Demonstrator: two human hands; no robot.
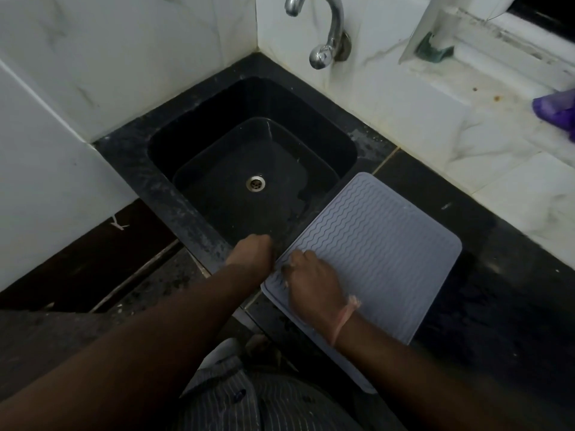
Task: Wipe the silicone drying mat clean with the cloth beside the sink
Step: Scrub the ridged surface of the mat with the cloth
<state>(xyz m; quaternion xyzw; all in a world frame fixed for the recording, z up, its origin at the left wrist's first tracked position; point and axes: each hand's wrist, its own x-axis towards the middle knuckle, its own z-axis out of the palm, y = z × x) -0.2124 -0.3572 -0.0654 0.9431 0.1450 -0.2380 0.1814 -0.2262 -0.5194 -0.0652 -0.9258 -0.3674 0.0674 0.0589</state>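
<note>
Head view, two hands [312, 276], one mat [367, 241]

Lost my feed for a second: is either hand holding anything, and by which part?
The right hand rests on the drying mat near its sink-side edge. The left hand is at that edge; a grip cannot be told. No cloth in either.

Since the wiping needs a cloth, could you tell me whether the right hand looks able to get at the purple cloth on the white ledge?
Probably yes: the right hand rests on the grey ribbed silicone mat, and nothing stands between it and the purple cloth on the white ledge, though it looks a long stretch.
</note>
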